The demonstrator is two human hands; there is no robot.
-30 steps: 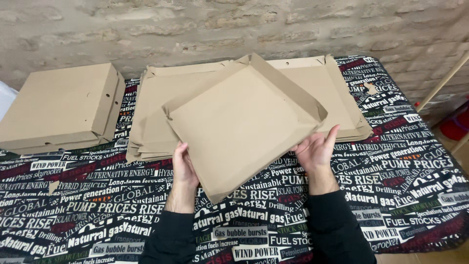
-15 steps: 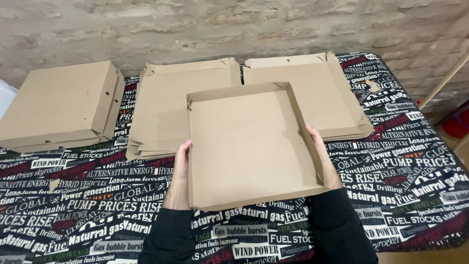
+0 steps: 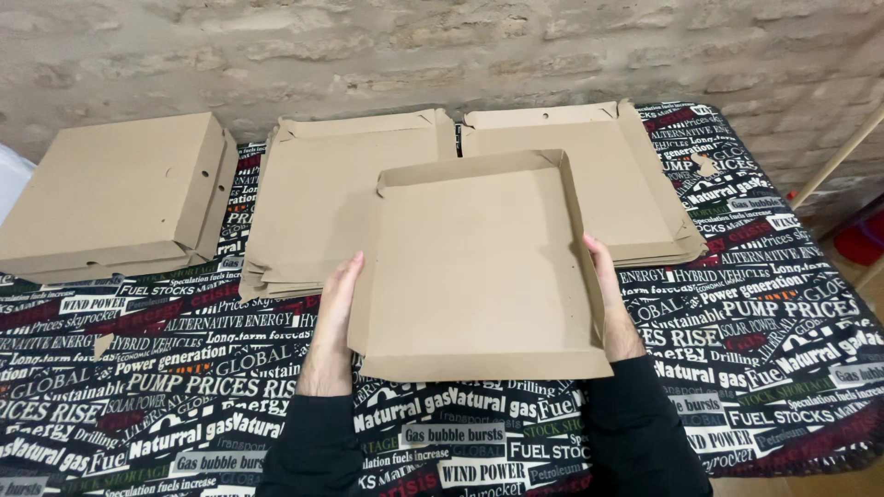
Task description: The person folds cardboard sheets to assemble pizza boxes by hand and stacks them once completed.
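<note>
1. Now the cardboard tray [image 3: 479, 267] sits square to the person, open side up, rim walls raised; a second ago it was tilted on a corner, half a second ago nearly level. It has come lower and closer.
2. Left hand [image 3: 336, 308] lies flat against the tray's 9 o'clock wall, fingers extended, not curled round it. Right hand [image 3: 608, 294] presses the 3 o'clock wall the same way. Tray is pinched between the two palms; whether it rests on the table I cannot tell.
3. Judgement: turning is over, the tray is squared up for work on its walls.
4. At 10 o'clock, a closed brown box [image 3: 115, 193], vent holes in its side.
5. At 11 o'clock, a stack of flat blanks [image 3: 322, 202]; at 1 o'clock, a second stack [image 3: 635, 184], unchanged.
6. Tablecloth [image 3: 147, 368]: black, covered with white, red and green headline lettering.
</note>
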